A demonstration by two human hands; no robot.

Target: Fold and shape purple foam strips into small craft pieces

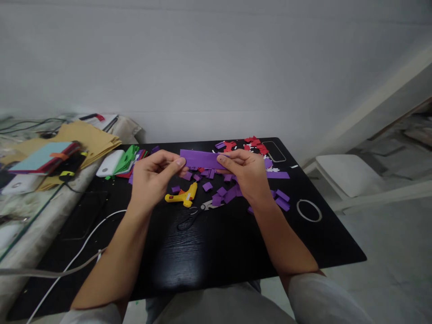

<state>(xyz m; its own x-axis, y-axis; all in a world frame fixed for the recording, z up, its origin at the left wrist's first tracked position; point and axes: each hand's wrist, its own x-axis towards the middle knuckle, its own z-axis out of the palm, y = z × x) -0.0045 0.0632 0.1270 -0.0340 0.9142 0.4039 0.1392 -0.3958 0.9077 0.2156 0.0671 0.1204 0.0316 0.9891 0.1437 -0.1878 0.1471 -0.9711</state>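
Observation:
Between my two hands a purple paper strip (200,159) is held out level above the black table. My left hand (157,173) pinches its left end between thumb and fingers. At the other end, my right hand (245,173) grips the strip the same way. Below it lie many small purple paper pieces (207,186), some of them curled or folded. A yellow glue gun (184,196) rests on the table under the strip. Scissors (189,218) with black handles lie beside it, their blades partly under purple pieces.
Red paper pieces (256,145) and white scraps lie at the back right. A white ring (309,210) sits near the right edge. Green and other coloured paper (127,159) and a white device (110,163) stand at the left. White cables (84,245) cross the left side. A white stool (340,174) is beyond.

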